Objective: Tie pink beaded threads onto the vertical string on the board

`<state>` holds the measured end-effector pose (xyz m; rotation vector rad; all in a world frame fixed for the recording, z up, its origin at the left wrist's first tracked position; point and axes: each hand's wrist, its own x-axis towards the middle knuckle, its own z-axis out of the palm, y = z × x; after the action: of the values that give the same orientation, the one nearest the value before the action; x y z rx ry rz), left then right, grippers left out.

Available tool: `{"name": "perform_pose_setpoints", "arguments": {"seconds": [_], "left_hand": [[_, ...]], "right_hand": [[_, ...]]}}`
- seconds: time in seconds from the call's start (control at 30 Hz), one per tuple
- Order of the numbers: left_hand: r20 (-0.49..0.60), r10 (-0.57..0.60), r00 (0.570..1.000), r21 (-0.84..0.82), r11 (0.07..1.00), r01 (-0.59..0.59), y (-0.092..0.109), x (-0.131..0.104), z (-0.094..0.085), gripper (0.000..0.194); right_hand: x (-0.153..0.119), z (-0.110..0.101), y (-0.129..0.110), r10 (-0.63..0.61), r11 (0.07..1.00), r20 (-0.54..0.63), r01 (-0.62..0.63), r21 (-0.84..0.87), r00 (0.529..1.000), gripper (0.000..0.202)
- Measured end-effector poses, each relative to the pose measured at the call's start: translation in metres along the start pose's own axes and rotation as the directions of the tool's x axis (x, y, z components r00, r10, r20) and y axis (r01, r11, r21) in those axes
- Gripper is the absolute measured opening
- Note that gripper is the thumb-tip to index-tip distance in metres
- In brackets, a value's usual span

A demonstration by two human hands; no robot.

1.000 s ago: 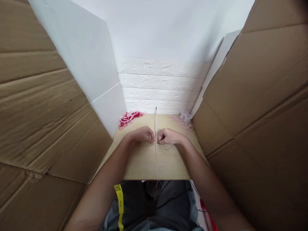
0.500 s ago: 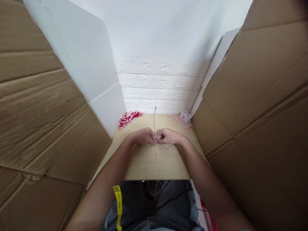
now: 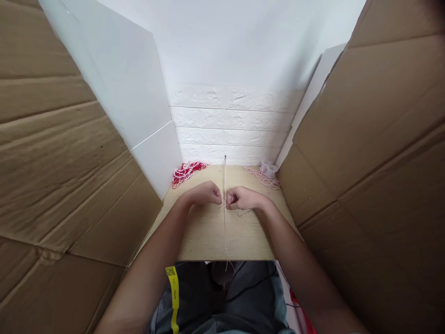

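Observation:
A pale braided cord [image 3: 225, 176] runs from a small hook [image 3: 225, 157] at the back of the table down its middle, its thin strands hanging over the front edge. Left of the cord, my left hand [image 3: 206, 193] is closed, pinching a thin loose thread whose tail shows below the fingers. Just to the right, my right hand [image 3: 241, 198] is closed close against the cord, with another thin thread end [image 3: 244, 212] curling out beneath it. The fingertips partly hide where the threads meet the cord.
A heap of red and white cord [image 3: 189, 172] lies at the table's back left. At the back right are pale pink cords [image 3: 263, 177] and small translucent cups [image 3: 269, 169]. Cardboard panels [image 3: 365, 139] rise on both sides, and a white brick-pattern wall [image 3: 222, 120] stands behind.
My left hand has moved slightly left and up, away from the cord, opening a small gap between the hands. My right hand has stayed nearly in place.

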<state>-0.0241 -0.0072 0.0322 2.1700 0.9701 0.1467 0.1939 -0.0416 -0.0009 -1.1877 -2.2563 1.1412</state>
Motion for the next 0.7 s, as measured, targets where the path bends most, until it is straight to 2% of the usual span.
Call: {"name": "perform_pose_setpoints", "arguments": {"seconds": [0.23, 0.33, 0.37, 0.43, 0.5, 0.57, 0.6, 0.63, 0.67, 0.7], "left_hand": [[-0.104, -0.072, 0.992, -0.001, 0.997, 0.073, -0.009, 0.0, -0.004, 0.014], [-0.237, -0.175, 0.956, -0.006, 0.984, 0.179, -0.017, -0.001, -0.01, 0.012], [-0.308, -0.235, 0.922, -0.014, 0.97, 0.243, -0.02, -0.002, -0.012, 0.017], [-0.458, -0.343, 0.82, -0.033, 0.928, 0.37, -0.024, -0.003, -0.016, 0.025], [-0.558, -0.423, 0.714, -0.037, 0.872, 0.488, -0.026, -0.004, -0.019, 0.023], [-0.61, -0.447, 0.654, -0.024, 0.836, 0.549, -0.025, -0.005, -0.02, 0.013], [-0.625, -0.435, 0.648, -0.016, 0.838, 0.546, -0.024, -0.005, -0.02, 0.007], [-0.629, -0.407, 0.663, -0.011, 0.857, 0.516, -0.021, -0.006, -0.019, 0.007], [-0.614, -0.364, 0.701, -0.006, 0.89, 0.456, -0.018, -0.006, -0.019, 0.013], [-0.573, -0.307, 0.759, -0.005, 0.928, 0.372, -0.015, -0.006, -0.018, 0.018]], "right_hand": [[-0.001, -0.001, -0.002, 0.006, 1.0, 0.008, -0.006, -0.011, 1.0, 0.01], [-0.001, -0.001, 0.0, 0.01, 1.0, 0.011, -0.01, -0.002, 1.0, 0.011], [-0.001, -0.001, 0.0, 0.017, 1.0, 0.009, -0.017, -0.006, 1.0, 0.012], [-0.001, -0.001, 0.001, 0.029, 0.999, 0.004, -0.029, -0.017, 1.0, 0.014], [-0.001, -0.001, 0.001, 0.032, 0.999, 0.004, -0.032, -0.026, 0.999, 0.015], [-0.001, -0.002, 0.001, 0.029, 0.999, 0.01, -0.029, -0.025, 1.0, 0.016], [-0.001, -0.002, 0.001, 0.029, 0.999, 0.013, -0.029, -0.023, 0.999, 0.017], [-0.001, -0.002, 0.0, 0.031, 0.999, 0.014, -0.03, -0.023, 0.999, 0.017], [-0.002, -0.002, 0.0, 0.034, 0.999, 0.015, -0.033, -0.024, 0.999, 0.017], [-0.002, -0.002, -0.001, 0.037, 0.999, 0.015, -0.036, -0.027, 0.999, 0.018]]}}
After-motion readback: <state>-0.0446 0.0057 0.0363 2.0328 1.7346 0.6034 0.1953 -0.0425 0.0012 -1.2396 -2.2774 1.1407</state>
